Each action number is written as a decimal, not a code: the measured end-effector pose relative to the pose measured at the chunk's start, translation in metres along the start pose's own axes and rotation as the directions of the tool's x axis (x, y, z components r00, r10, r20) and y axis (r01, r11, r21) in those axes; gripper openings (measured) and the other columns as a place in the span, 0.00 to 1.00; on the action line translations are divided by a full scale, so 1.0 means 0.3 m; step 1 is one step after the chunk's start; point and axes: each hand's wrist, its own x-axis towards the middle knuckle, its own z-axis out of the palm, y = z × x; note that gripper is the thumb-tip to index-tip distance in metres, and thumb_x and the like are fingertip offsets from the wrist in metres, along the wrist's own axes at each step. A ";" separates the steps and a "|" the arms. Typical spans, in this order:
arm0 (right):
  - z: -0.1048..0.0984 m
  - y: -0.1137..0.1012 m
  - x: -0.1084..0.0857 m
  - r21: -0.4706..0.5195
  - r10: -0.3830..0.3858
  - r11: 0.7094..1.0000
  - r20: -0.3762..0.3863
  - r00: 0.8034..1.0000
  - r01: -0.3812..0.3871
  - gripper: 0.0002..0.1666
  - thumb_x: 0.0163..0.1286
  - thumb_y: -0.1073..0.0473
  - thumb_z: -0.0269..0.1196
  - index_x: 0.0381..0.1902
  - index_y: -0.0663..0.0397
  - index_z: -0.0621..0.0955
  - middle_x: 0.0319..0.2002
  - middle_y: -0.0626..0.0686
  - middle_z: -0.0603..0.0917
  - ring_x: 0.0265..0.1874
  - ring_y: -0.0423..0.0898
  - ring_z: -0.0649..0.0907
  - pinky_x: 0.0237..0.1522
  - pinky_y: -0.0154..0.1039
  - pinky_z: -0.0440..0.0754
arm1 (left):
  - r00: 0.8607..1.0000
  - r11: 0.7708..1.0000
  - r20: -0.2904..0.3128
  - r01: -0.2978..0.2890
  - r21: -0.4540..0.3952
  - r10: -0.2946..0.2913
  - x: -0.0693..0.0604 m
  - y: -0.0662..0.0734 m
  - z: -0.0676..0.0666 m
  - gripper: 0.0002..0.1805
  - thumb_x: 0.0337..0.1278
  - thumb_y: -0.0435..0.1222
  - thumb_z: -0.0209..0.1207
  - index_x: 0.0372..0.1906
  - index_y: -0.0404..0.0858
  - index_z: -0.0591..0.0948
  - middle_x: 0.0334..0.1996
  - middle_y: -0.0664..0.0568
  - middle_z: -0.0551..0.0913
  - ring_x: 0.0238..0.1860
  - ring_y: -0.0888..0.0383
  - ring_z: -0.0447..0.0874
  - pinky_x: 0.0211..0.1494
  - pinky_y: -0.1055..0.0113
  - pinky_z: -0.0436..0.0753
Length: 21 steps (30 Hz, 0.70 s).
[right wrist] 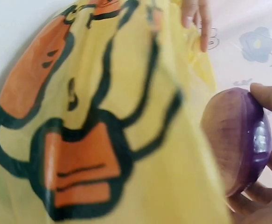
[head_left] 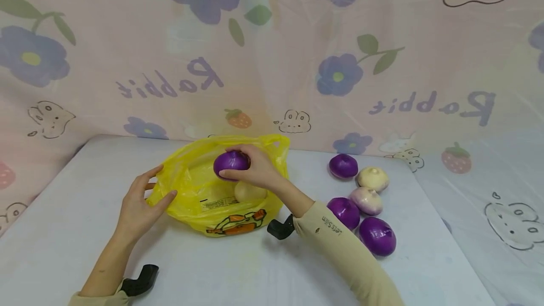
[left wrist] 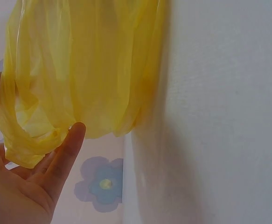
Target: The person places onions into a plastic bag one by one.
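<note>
A yellow plastic bag point(head_left: 182, 207) with an orange and black print lies on the white table, its mouth spread. Over its opening, the right hand point(head_left: 255, 166) grips a purple onion point(head_left: 229, 164) between thumb and fingers; the right wrist view shows this onion point(right wrist: 238, 140) beside the bag's printed side point(right wrist: 173, 186). A pale onion point(head_left: 250, 191) shows at the bag's right inside. At the bag's left edge is the left hand point(head_left: 140, 204), thumb and fingers extended and spread. The left wrist view shows this hand point(left wrist: 28, 186) with fingertips touching the bag's rim point(left wrist: 28, 151).
To the right on the table lie three purple onions point(head_left: 343, 166), a cream onion point(head_left: 372, 179) and a pale pinkish onion point(head_left: 366, 200), close together. A patterned cloth point(head_left: 272, 79) hangs behind the table point(head_left: 204, 273). Black curved pieces point(head_left: 142, 281) stick out at both wrists.
</note>
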 end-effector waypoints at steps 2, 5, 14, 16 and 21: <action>0.015 0.006 0.005 -0.002 0.006 1.000 0.004 1.000 -0.006 0.35 0.55 0.45 0.71 0.59 0.47 0.76 0.59 0.49 0.78 0.57 0.46 0.77 0.57 0.42 0.78 | 1.000 1.000 -0.001 -0.002 0.000 0.002 0.000 0.001 0.001 0.37 0.52 0.32 0.65 0.68 0.34 0.65 0.62 0.34 0.67 0.52 0.36 0.70 0.49 0.37 0.70; 0.035 0.012 0.012 0.000 0.015 1.000 0.007 1.000 -0.015 0.35 0.55 0.44 0.71 0.59 0.47 0.76 0.59 0.49 0.78 0.57 0.46 0.78 0.57 0.41 0.77 | 1.000 1.000 0.001 0.004 0.002 -0.004 -0.002 0.004 0.001 0.37 0.52 0.33 0.65 0.68 0.34 0.65 0.63 0.34 0.67 0.53 0.36 0.70 0.49 0.37 0.71; 0.089 0.027 0.026 -0.014 0.034 0.999 0.063 0.997 -0.033 0.37 0.56 0.43 0.71 0.61 0.49 0.75 0.59 0.49 0.77 0.56 0.47 0.77 0.58 0.41 0.77 | 1.000 1.000 0.005 0.026 0.011 -0.026 -0.007 0.007 0.006 0.36 0.54 0.35 0.64 0.68 0.34 0.64 0.62 0.34 0.67 0.53 0.36 0.70 0.49 0.39 0.72; 0.097 0.031 0.028 -0.032 0.041 0.999 0.071 0.997 -0.038 0.37 0.56 0.42 0.70 0.61 0.48 0.75 0.59 0.49 0.77 0.56 0.46 0.77 0.57 0.41 0.77 | 1.000 1.000 0.005 0.024 0.012 -0.024 -0.006 0.005 0.006 0.36 0.54 0.35 0.64 0.68 0.34 0.64 0.62 0.34 0.67 0.53 0.36 0.70 0.49 0.38 0.72; 0.115 0.036 0.030 -0.102 0.044 0.994 0.112 0.993 -0.033 0.38 0.56 0.40 0.69 0.61 0.46 0.74 0.59 0.49 0.77 0.56 0.46 0.78 0.57 0.42 0.77 | 1.000 1.000 0.006 0.015 -0.001 -0.015 -0.006 0.002 0.006 0.37 0.53 0.34 0.64 0.68 0.34 0.64 0.62 0.34 0.67 0.53 0.36 0.70 0.50 0.38 0.72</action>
